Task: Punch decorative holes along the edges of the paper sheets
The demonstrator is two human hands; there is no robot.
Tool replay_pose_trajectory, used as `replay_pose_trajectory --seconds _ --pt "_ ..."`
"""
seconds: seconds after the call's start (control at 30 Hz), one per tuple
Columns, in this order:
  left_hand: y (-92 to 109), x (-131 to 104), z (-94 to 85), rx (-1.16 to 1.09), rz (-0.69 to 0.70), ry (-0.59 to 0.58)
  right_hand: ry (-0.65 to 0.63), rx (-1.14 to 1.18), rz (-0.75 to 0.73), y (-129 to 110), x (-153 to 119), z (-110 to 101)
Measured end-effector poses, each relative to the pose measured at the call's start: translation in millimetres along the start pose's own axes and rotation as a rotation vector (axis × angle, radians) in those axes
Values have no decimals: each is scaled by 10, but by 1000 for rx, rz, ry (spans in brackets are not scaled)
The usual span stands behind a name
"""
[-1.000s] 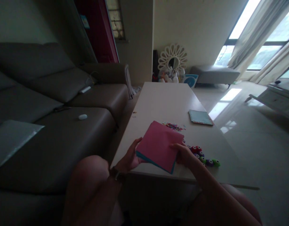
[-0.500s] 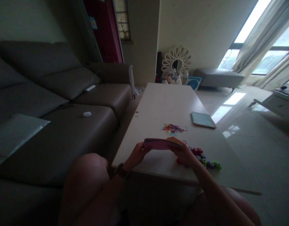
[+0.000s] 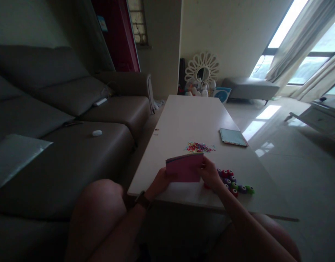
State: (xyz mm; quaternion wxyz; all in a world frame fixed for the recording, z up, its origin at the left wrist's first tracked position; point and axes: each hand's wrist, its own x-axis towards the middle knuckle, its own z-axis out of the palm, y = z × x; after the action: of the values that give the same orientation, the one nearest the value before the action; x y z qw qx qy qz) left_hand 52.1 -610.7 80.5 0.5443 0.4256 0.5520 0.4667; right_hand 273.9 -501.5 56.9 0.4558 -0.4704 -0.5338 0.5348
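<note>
Both hands hold up a stack of coloured paper [image 3: 184,169] with a pink sheet facing me and edges of other colours along its top. My left hand [image 3: 162,181] is closed on the stack's left lower side. At the right edge, my right hand [image 3: 210,173] pinches the paper between thumb and fingers. Just beyond the stack, a pile of small multicoloured pieces [image 3: 199,147] lies on the white table [image 3: 193,114]. Several round toy pieces [image 3: 234,185] in red, purple and green, with eye-like spots, sit beside my right hand; my wrist and hand partly hide them.
A flat light-blue notebook or pad [image 3: 233,137] lies near the table's right edge. To the left stands a brown sofa [image 3: 113,136] bearing a small white case [image 3: 97,133] and a clear plastic sheet [image 3: 17,156]. A flower-shaped mirror [image 3: 203,69] stands beyond the table's far end.
The paper stack has tilted up, so its pink face shows more broadly. My right hand has shifted from the top edge to the stack's right side. The view has turned slightly right.
</note>
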Motion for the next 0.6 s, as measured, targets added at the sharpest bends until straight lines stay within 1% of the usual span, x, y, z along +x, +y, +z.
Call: replay_pose_trajectory --seconds 0.07,0.1,0.17,0.27,0.33,0.5,0.6 --pt "-55 314 101 -19 -9 -76 57 90 49 -30 -23 27" --pt "-97 420 121 -66 -23 -133 80 112 57 -41 -31 33" --pt "-192 523 124 -156 -47 -177 110 113 59 -43 -36 27" --pt "-304 508 119 -255 -58 -114 138 42 22 -2 -15 -10" --pt "-341 480 138 -286 -52 -86 163 -4 -10 39 7 -36" --pt "-361 488 189 -275 -21 -75 219 -87 -50 77 13 -53" --pt "-382 502 189 -281 -16 -87 233 -49 -17 52 -5 -46"
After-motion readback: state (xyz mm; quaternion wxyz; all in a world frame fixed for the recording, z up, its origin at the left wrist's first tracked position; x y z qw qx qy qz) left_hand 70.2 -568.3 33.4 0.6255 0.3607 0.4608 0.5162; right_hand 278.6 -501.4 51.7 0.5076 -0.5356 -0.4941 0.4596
